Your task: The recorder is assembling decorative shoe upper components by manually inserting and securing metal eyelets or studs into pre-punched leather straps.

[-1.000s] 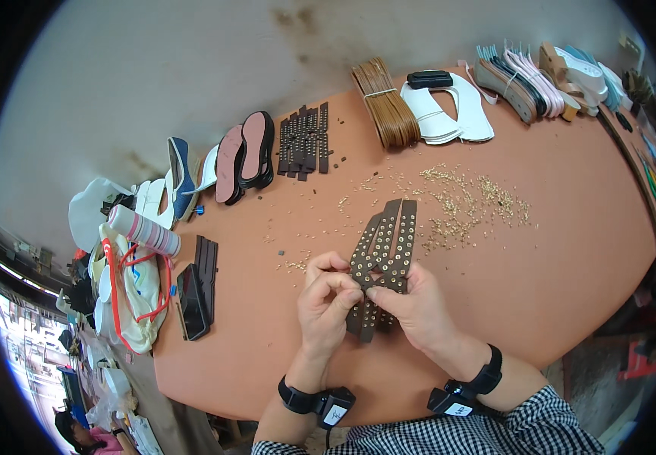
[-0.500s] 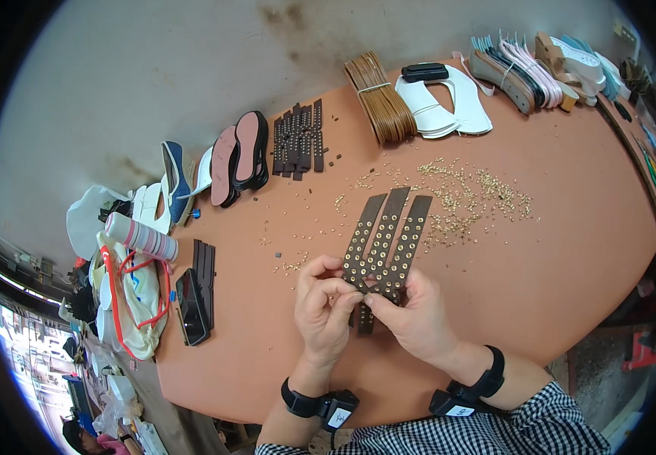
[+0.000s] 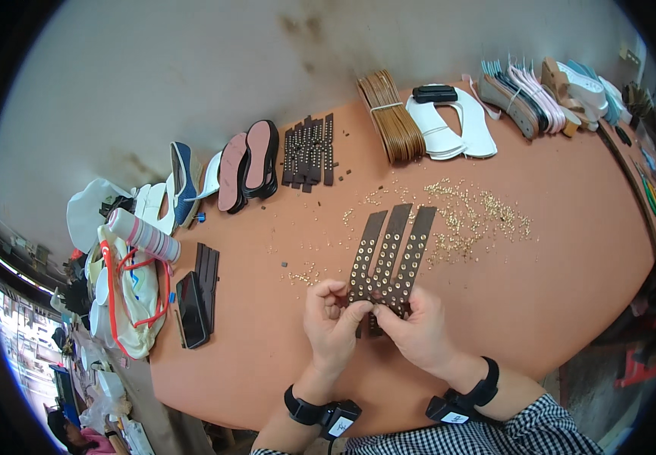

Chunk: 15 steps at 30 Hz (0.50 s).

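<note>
A brown desk (image 3: 510, 318) with a curved near edge fills most of the view. At its left end slumps a white bag (image 3: 140, 303) with red handles, a pink-striped cylinder (image 3: 146, 235) against its upper part. At the far right, tied wedge soles (image 3: 511, 102) lean in a row. Left of them lie flat white cut-outs (image 3: 481, 130) with a small black case (image 3: 434, 93) on top, just beside an upright-looking bundle of tan strips (image 3: 392, 121). Further left, black soles with pink tops (image 3: 261, 155) stand near a stack of dark studded strips (image 3: 309, 152).

Both hands are over the near middle of the desk. The left hand (image 3: 331, 330) and right hand (image 3: 423, 334) hold the dark brown studded straps between them: three arms fan away from the person, and short ends show below the hands. The fingers of each hand pinch the lower part, thumbs on the near face and almost meeting; the other fingertips are hidden behind it. A dark phone-like slab (image 3: 193, 309) lies beside the bag. Smallest of all, gold studs (image 3: 476, 216) are scattered beyond the straps, thickest toward the right.
</note>
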### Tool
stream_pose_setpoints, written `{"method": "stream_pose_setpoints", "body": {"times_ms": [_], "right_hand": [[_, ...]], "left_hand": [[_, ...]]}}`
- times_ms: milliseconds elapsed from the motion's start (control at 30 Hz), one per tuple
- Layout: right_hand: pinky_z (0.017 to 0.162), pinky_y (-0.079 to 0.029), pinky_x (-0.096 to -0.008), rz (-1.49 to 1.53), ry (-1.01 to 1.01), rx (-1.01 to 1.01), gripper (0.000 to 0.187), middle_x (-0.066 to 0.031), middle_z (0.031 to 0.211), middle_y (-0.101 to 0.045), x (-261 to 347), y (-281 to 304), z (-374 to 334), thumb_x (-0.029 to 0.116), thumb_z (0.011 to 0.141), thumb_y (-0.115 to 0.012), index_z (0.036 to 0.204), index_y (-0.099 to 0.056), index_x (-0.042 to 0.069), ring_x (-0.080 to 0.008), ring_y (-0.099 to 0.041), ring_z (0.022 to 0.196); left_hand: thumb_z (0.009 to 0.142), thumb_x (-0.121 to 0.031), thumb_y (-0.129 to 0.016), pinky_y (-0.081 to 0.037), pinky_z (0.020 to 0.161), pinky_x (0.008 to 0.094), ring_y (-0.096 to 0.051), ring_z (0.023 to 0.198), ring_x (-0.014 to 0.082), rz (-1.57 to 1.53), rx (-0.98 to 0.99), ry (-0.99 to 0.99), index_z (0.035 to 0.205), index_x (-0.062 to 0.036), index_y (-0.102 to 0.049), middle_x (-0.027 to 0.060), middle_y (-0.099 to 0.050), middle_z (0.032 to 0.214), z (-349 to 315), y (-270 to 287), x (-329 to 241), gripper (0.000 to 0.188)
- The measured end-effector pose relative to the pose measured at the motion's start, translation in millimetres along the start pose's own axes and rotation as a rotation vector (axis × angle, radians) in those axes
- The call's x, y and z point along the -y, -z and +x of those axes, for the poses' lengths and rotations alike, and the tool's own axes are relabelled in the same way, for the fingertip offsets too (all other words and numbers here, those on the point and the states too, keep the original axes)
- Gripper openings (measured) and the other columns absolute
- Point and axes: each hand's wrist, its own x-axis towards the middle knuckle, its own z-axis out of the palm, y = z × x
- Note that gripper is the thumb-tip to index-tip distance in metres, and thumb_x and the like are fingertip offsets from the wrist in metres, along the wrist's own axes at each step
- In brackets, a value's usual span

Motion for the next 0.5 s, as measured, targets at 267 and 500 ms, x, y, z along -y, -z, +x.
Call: {"method": "stream_pose_setpoints", "body": {"times_ms": [267,500], "right_hand": [[0.059,-0.046,-0.0204,0.099,0.112,-0.047,0.020,-0.0005,0.083,-0.062,-2.3,-5.1,2.0,-0.001,0.081,-0.057,0.100,-0.060,0.000,-0.0030,-0.054,0.069],[0.062,-0.047,-0.0196,0.199,0.003,0.034,0.018,0.0008,0.085,-0.063,-3.3,0.2,3.7,-0.001,0.081,-0.057,0.099,-0.060,0.001,-0.0026,-0.054,0.074]], "left_hand": [[0.080,0.005,-0.062,-0.050,0.074,0.0250,-0.059,0.085,0.0144,-0.027,0.003,0.041,0.105,0.0008,-0.039,0.0124,-0.057,0.095,-0.7,-0.8,-5.7,0.035],[0.080,0.003,-0.062,-0.050,0.075,0.0240,-0.060,0.086,0.0151,-0.137,0.041,0.149,0.102,-0.0007,-0.039,0.0132,-0.059,0.094,2.2,3.8,-4.2,0.032]]}}
